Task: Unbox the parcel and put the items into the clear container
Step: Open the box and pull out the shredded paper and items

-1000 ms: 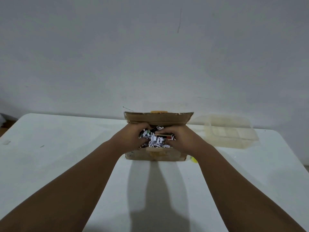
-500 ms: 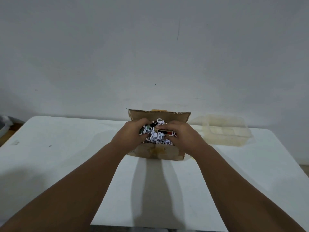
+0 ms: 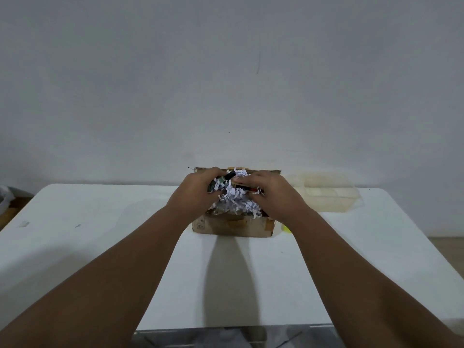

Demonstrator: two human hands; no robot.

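An open cardboard parcel (image 3: 233, 226) stands mid-table, its flap up at the back. It is stuffed with white shredded paper (image 3: 234, 200). My left hand (image 3: 194, 194) and my right hand (image 3: 273, 197) are both over the box, lifting a clump of this paper. In that clump I see a black cylindrical item (image 3: 229, 175) near my left fingers and a red-and-dark flat item (image 3: 247, 189) under my right fingers. The clear container (image 3: 326, 190) sits to the right of the box, close to the wall, with nothing visible inside.
The white table (image 3: 100, 234) runs up to a plain grey wall. A small yellow object (image 3: 286, 229) peeks out behind my right wrist beside the box. A bag (image 3: 5, 197) lies off the table's left edge. The near table edge is at the bottom.
Both hands have risen out of the box with the shredded paper and the items in it; the clump now stands above the box rim. The camera has tilted slightly.
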